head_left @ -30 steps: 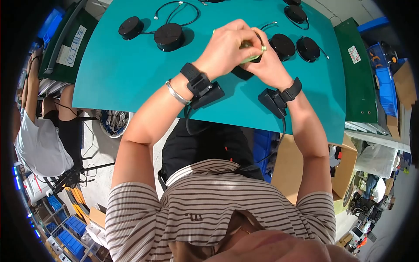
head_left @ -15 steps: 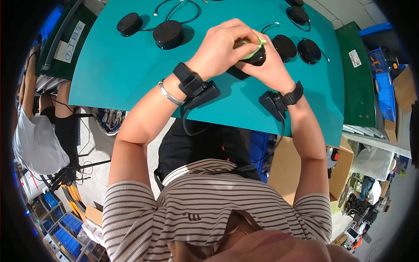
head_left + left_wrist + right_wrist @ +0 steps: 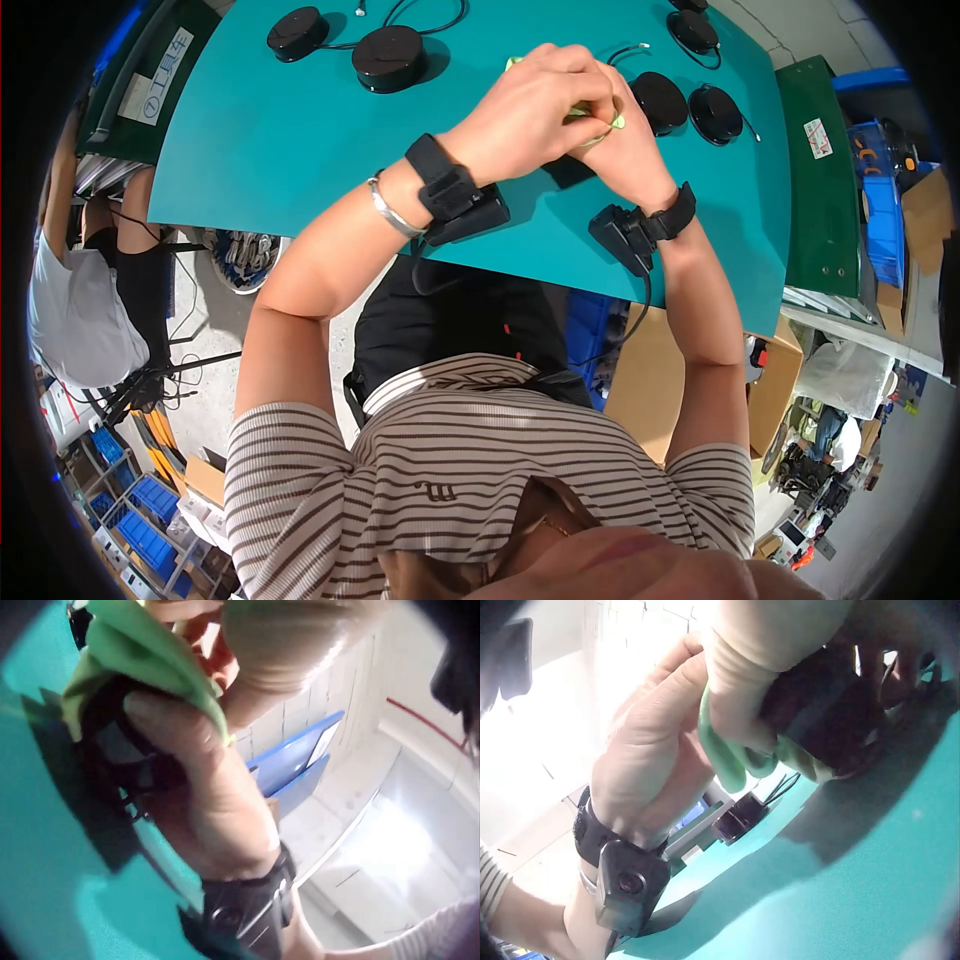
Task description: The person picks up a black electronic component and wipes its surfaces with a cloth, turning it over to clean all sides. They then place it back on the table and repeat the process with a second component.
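Both hands meet above the teal table [image 3: 300, 160], close together and in contact with the same work. The left hand [image 3: 540, 112] is closed down, fingers curled and thumb pinching a green cloth [image 3: 142, 652]; little gap shows between its fingertips. The right hand [image 3: 630, 150] is partly curled, holding a dark unit [image 3: 825, 712] with its thumb laid along the near side, as the left wrist view shows. The dark unit sits between the two hands, raised off the table, with the green cloth draped against it; from the head view it is largely hidden behind the left hand, and its far side cannot be assessed. A black strap with a camera box is fitted at each wrist, and a silver bracelet [image 3: 395, 206] lies up the arm from the left hand's strap. Beyond the left hand and to its left stand two black round devices [image 3: 388, 60], with dark cables near them. Just beside the right hand, on its outer side, are a black puck [image 3: 660, 103] and a cabled puck [image 3: 714, 114]. Well to the right of the right hand, past the table edge, stands a green cabinet [image 3: 822, 200].
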The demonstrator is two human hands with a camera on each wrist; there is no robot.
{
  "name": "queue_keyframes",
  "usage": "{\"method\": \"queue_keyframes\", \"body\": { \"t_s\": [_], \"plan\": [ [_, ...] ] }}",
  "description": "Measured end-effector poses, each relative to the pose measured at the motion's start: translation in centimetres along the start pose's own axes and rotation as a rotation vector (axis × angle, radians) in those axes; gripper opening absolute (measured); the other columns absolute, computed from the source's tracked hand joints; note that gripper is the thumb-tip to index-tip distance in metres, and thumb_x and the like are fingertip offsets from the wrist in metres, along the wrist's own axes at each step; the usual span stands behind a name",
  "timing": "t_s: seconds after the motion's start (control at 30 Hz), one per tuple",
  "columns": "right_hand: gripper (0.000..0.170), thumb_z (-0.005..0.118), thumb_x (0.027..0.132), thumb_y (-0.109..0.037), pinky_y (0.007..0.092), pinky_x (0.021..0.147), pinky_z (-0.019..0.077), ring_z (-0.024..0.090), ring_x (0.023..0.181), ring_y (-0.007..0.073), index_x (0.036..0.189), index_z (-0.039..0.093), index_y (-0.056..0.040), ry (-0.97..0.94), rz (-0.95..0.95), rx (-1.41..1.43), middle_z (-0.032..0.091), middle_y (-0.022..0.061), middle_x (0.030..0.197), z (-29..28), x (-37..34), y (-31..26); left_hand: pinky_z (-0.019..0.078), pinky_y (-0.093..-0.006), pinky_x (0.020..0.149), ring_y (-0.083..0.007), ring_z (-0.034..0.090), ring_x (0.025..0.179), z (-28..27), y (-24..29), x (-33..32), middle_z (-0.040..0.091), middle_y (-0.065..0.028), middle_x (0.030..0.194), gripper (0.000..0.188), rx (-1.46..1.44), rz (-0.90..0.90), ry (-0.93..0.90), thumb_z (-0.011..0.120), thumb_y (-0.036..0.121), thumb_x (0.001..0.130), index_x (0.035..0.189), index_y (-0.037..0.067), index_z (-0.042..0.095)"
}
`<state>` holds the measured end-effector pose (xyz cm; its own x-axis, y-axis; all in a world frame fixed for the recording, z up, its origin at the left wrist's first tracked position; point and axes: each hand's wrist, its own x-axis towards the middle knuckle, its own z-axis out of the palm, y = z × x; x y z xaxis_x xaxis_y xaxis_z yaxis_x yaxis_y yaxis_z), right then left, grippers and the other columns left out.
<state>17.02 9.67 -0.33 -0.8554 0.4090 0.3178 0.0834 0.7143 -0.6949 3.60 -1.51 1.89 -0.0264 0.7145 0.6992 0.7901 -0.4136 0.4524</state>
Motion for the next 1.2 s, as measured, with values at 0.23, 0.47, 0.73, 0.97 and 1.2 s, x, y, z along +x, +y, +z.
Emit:
{"method": "queue_keyframes", "body": {
  "t_s": [0.23, 0.47, 0.73, 0.97, 1.2],
  "plan": [
    [0.065, 0.074, 0.072, -0.024, 0.0430, 0.100, 0.0454, 0.051, 0.121, 0.0312, 0.129, 0.051, -0.0046, 0.012, 0.072, 0.010, 0.052, 0.0125, 0.130, -0.2, 0.2, -1.3, 0.0527, -0.0323, 0.073, -0.0202, 0.064, 0.080, -0.4, -2.1, 1.1, 0.062, -0.0067, 0.088, 0.017, -0.266, -0.463, 0.016, 0.073, 0.019, 0.086, 0.089, 0.003, 0.068],
    [0.074, 0.077, 0.070, -0.023, 0.0438, 0.098, 0.0456, 0.052, 0.117, 0.0333, 0.134, 0.045, -0.0044, -0.016, 0.000, -0.069, 0.051, 0.0155, 0.124, -0.3, 0.1, -1.1, 0.0513, -0.0259, 0.072, -0.0096, 0.061, 0.080, -0.9, -0.6, 0.4, 0.062, -0.0018, 0.088, 0.017, -0.219, -0.285, -0.031, 0.074, 0.018, 0.089, 0.090, 0.002, 0.067],
    [0.073, 0.077, 0.070, -0.022, 0.0433, 0.096, 0.0459, 0.052, 0.115, 0.0329, 0.133, 0.045, -0.0032, -0.005, -0.012, -0.020, 0.051, 0.0153, 0.120, -0.2, -0.2, -1.2, 0.0495, -0.0251, 0.073, -0.0072, 0.057, 0.081, -0.6, -2.8, 0.3, 0.063, -0.0002, 0.087, 0.017, -0.532, -0.562, -0.070, 0.069, 0.019, 0.094, 0.094, 0.002, 0.064],
    [0.075, 0.078, 0.069, -0.022, 0.0438, 0.094, 0.0463, 0.052, 0.111, 0.0336, 0.133, 0.045, -0.0022, -0.047, -0.005, -0.104, 0.050, 0.0159, 0.119, -0.5, -0.4, -1.3, 0.0507, -0.0265, 0.074, -0.0094, 0.059, 0.080, -0.2, -2.2, 0.5, 0.065, -0.0024, 0.088, 0.018, -0.488, -0.508, -0.086, 0.071, 0.019, 0.092, 0.092, 0.002, 0.064],
    [0.071, 0.078, 0.069, -0.022, 0.0433, 0.094, 0.0466, 0.053, 0.110, 0.0341, 0.129, 0.046, -0.0022, -0.006, -0.030, -0.112, 0.050, 0.0167, 0.120, -0.3, -0.1, -1.4, 0.0509, -0.0273, 0.074, -0.0108, 0.060, 0.080, -0.6, -1.8, 0.0, 0.064, -0.0031, 0.088, 0.016, -0.384, -0.416, -0.014, 0.070, 0.016, 0.091, 0.092, 0.002, 0.064]
  ]
}}
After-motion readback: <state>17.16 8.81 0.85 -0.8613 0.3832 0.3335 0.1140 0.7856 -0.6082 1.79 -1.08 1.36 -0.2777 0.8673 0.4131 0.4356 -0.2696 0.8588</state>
